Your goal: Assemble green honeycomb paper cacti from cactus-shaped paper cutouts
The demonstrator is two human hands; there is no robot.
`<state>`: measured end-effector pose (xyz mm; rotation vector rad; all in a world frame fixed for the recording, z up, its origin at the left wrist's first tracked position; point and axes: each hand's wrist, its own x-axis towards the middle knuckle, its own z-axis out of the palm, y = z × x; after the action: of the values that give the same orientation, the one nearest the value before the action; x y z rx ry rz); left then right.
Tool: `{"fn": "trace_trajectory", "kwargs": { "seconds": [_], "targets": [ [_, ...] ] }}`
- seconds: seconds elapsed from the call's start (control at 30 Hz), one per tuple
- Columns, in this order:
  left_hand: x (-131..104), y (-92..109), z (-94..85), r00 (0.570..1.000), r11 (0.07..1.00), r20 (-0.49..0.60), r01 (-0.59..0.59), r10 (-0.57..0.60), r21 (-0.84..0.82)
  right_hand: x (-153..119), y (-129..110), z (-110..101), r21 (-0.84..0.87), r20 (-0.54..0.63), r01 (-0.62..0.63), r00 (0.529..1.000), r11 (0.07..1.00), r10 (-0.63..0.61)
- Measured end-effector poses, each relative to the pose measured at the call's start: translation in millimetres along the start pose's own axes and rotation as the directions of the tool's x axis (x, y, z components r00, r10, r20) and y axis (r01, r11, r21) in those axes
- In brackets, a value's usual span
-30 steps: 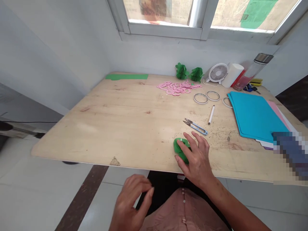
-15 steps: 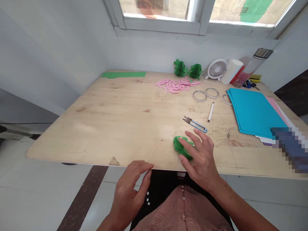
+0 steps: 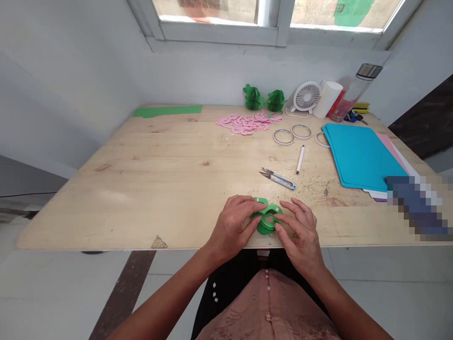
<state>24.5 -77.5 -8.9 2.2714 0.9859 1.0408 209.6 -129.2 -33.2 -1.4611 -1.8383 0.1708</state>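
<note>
Near the worktop's (image 3: 170,189) front edge, the green layered paper cutout (image 3: 265,229) is pinched by left hand (image 3: 230,226) and right hand (image 3: 302,238), apparently being adjusted; light, even finger pressure is called for.

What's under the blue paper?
Pink paper, white paper and a purple sliver peek out from under the blue paper. One ring is partly hidden too. Anything fully covered can't be seen.
</note>
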Motion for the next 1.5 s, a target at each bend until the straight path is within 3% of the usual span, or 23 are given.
{"fn": "trace_trajectory", "kwargs": {
  "seconds": [0.2, 0.37, 0.57, 0.8, 1.23, 1.37, 1.5],
  "targets": [
    [8, 10, 7.3, 0.998, 0.995, -0.053, -0.036, 0.041, 0.098, 7, 3, 5, 0.173, 0.035, -0.131, 0.991, 0.976, 0.127],
    [2, 17, 17.6, 0.994, 0.963, -0.105, 0.014, 0.015, 0.268, 9, 4, 9, 0.273, 0.047, -0.211, 0.977, 0.939, 0.206],
    [-3, 21, 28.9, 0.988, 0.937, -0.136, 0.115, -0.074, 0.33, 7, 2, 10, 0.29, 0.058, -0.197, 0.98, 0.937, 0.189],
    [-3, 27, 28.4, 0.979, 0.941, -0.15, 0.175, -0.136, 0.289, 6, 1, 10, 0.276, 0.078, -0.204, 0.979, 0.939, 0.19],
    [-2, 25, 34.7, 0.978, 0.918, -0.203, 0.125, -0.05, 0.376, 6, -3, 10, 0.228, 0.078, -0.217, 0.976, 0.949, 0.205],
    [-6, 22, 30.4, 0.97, 0.925, -0.241, 0.128, -0.041, 0.359, 6, -4, 10, 0.219, 0.073, -0.226, 0.974, 0.949, 0.215],
    [-22, 23, 8.8, 0.971, 0.96, -0.237, 0.087, -0.022, 0.267, 6, -6, 9, 0.19, 0.057, -0.202, 0.979, 0.961, 0.194]
  ]
}}
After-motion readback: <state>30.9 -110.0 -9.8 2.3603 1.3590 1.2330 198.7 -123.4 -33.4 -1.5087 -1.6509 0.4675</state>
